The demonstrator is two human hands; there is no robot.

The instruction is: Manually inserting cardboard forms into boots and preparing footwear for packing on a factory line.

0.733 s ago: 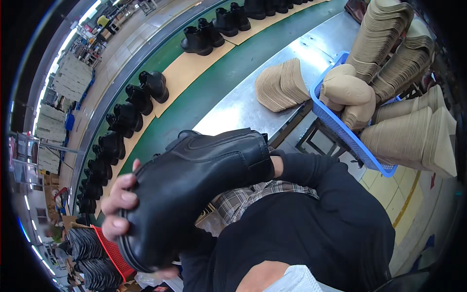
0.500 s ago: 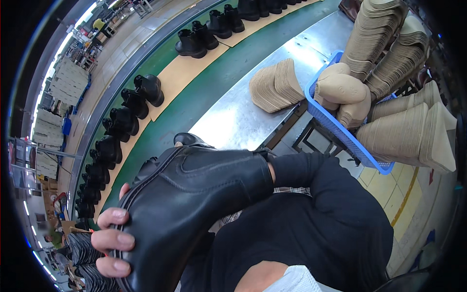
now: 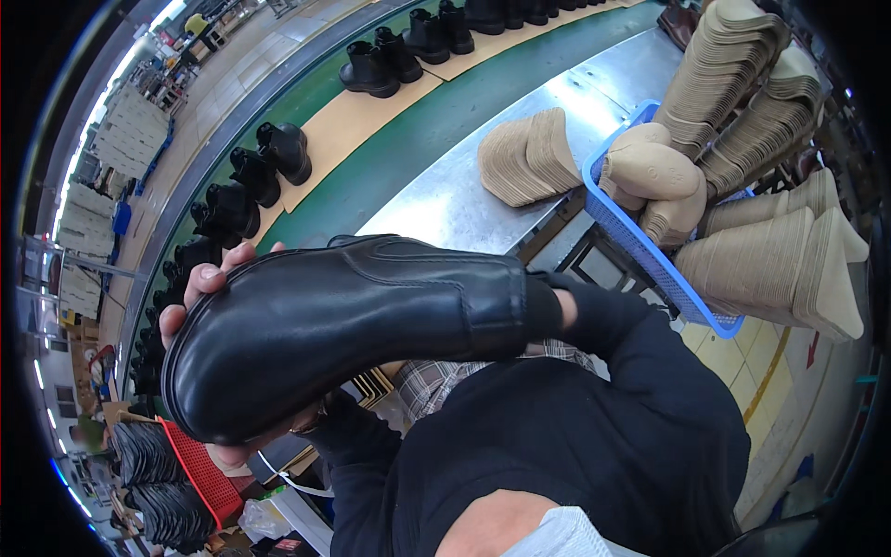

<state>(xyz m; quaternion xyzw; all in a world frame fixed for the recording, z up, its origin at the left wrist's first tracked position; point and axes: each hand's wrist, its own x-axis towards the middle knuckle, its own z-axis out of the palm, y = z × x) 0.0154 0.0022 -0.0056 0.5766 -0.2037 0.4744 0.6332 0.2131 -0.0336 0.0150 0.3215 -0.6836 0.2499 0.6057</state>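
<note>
Black boot: held level before the person's chest, toe leftward.
Left hand: fingers grasping the toe around the sole's edge.
Right hand: hidden inside the shaft, wrist at the opening; I can't tell how its fingers sit.
Metal bench: carries a tan stack, near a blue basket.
Green conveyor: dark boots lined along it.

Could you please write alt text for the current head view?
A person holds a black boot, left hand around its toe end, right wrist entering its top with that hand hidden inside. Other black boots stand on a tan strip beyond; to the right, stacked tan pieces lie on a shiny table beside a blue basket.
</note>
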